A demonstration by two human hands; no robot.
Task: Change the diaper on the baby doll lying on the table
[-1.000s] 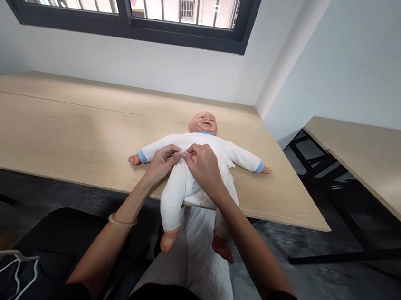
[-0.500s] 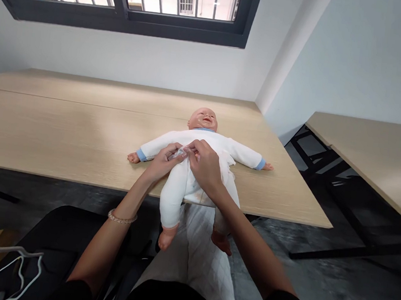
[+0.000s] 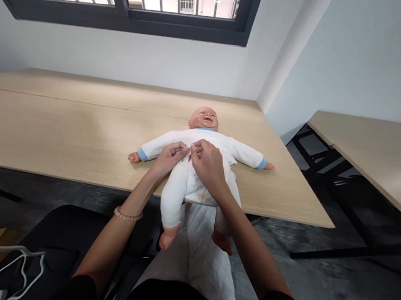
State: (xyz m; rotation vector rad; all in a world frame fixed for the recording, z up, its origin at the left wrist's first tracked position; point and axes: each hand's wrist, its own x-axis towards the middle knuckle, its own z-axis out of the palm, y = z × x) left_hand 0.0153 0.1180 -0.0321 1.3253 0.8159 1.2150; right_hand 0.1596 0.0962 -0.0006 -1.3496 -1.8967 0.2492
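A baby doll [image 3: 204, 118] lies on its back on a pale wood table [image 3: 62, 131], its legs hanging over the near edge. It wears a white sleepsuit [image 3: 185, 189] with blue cuffs. At the doll's chest, my left hand [image 3: 170, 158] and my right hand [image 3: 208, 163] meet, their fingertips pinching the suit's front. The fingers hide the fabric between them, and the exact fastening cannot be seen. A beaded bracelet [image 3: 128, 215] circles my left wrist.
A second wood table [image 3: 371, 158] stands to the right, with black metal legs beneath it. White quilted fabric [image 3: 192, 259] lies across my lap below the doll's legs. A white cable [image 3: 13, 257] lies on a black seat at lower left.
My left hand has slid up and right toward the doll's chest, closer to my right hand. The small translucent bit between my fingertips no longer shows.
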